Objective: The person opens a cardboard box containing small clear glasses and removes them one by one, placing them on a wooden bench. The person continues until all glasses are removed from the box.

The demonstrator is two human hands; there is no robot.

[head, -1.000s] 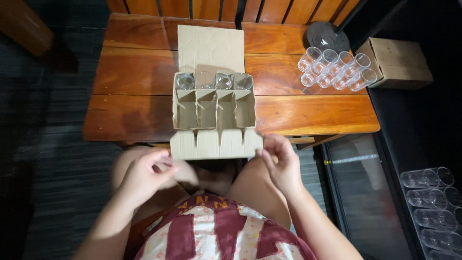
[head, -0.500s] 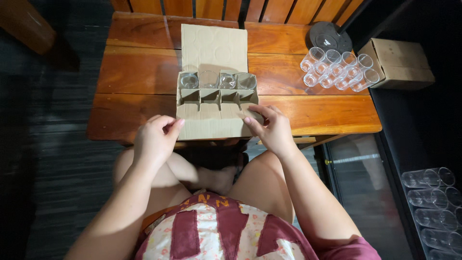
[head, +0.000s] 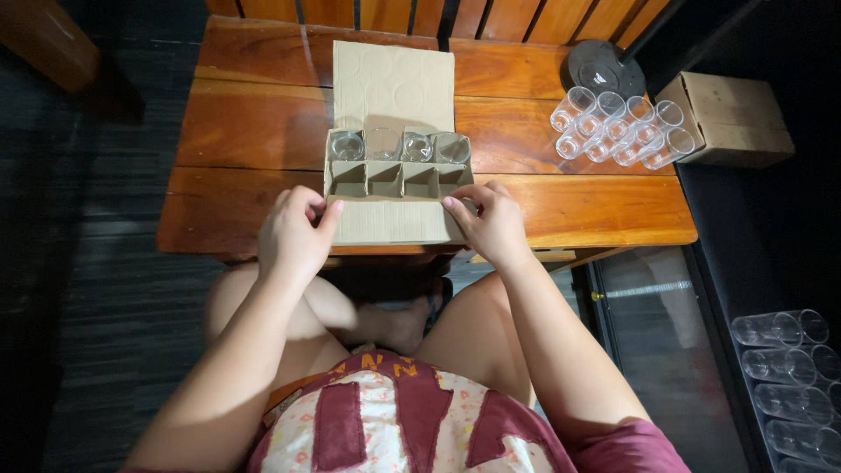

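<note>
A brown cardboard box [head: 394, 219] with a divider grid lies on the wooden table [head: 245, 140], its lid flap open toward the far side. Several clear glasses [head: 399, 145] sit in the far row of cells; the near row is empty. My left hand [head: 293, 232] grips the box's near left corner. My right hand [head: 491, 223] grips its near right corner, fingertips on the front flap. Both hands rest at the table's near edge, above my knees.
A cluster of clear glasses [head: 618, 131] lies on the table's right side beside a closed cardboard box [head: 731, 118] and a round black lamp base [head: 600, 70]. More glasses [head: 788, 359] lie in rows on a dark surface at lower right.
The box has been pushed away from my lap farther onto the table, and both hands have moved up with it onto its near corners. The near flap now lies flatter.
</note>
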